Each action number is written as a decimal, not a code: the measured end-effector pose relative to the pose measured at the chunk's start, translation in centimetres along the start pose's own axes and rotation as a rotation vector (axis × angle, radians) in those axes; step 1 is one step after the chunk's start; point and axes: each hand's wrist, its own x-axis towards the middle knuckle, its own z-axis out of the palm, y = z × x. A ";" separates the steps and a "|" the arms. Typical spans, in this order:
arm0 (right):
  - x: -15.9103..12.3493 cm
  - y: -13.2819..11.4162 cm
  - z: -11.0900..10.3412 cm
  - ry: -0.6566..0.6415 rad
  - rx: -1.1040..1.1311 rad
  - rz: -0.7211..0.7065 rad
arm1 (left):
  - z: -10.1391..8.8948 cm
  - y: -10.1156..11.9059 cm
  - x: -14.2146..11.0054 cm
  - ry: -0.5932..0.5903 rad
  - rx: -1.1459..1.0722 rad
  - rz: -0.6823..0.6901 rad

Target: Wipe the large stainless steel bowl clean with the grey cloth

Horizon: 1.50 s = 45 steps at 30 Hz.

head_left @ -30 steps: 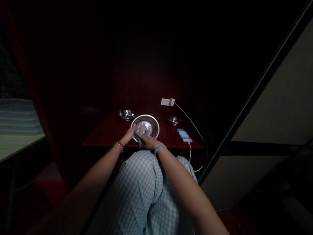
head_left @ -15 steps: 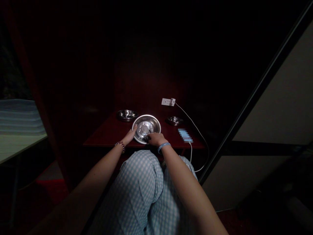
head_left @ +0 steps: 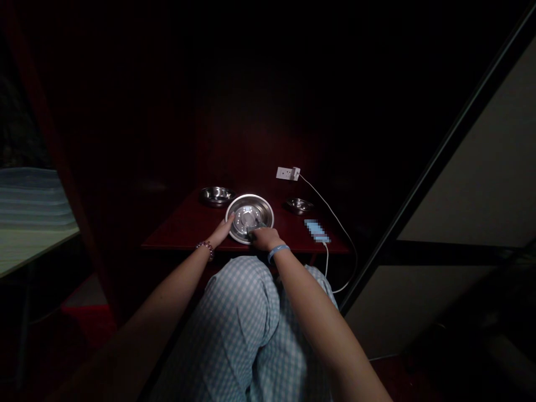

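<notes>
A shallow stainless steel bowl [head_left: 242,216] sits near the front edge of a dark red wooden table [head_left: 184,234]. My left hand [head_left: 221,232] grips its left rim, with the fingers curled over the edge. My right hand [head_left: 264,239] rests over the bowl's near right side, pressing a small grey cloth [head_left: 253,232] against the inner surface. The hand hides most of the cloth. A beaded bracelet [head_left: 205,247] circles my left wrist, and a blue band [head_left: 278,253] circles my right.
Two smaller steel bowls [head_left: 216,196] [head_left: 298,205] stand behind the large one. A phone [head_left: 317,230] lies at the right, its white cable [head_left: 333,215] running to a wall socket strip [head_left: 287,173]. My gingham-trousered knees [head_left: 238,312] sit below the table edge.
My right hand and the cloth have moved from the bowl's near left rim toward its right side. My left hand stays on the rim.
</notes>
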 end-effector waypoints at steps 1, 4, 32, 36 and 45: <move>0.1 0.0 0.2 0.002 0.028 -0.020 | 0.0 0.0 0.0 0.004 0.004 0.007; 0.9 -0.1 1.0 0.030 0.139 -0.102 | -0.1 0.2 0.0 0.008 0.014 0.026; 0.9 -0.6 0.1 0.142 -0.083 0.128 | 0.1 -0.3 0.3 -0.009 -0.054 -0.007; 0.9 -0.5 0.1 0.250 -0.040 0.139 | -0.3 -0.7 0.5 -0.038 -0.099 -0.006; 1.7 0.0 1.4 0.339 -0.063 0.065 | 0.0 -0.2 0.3 -0.026 -0.104 -0.032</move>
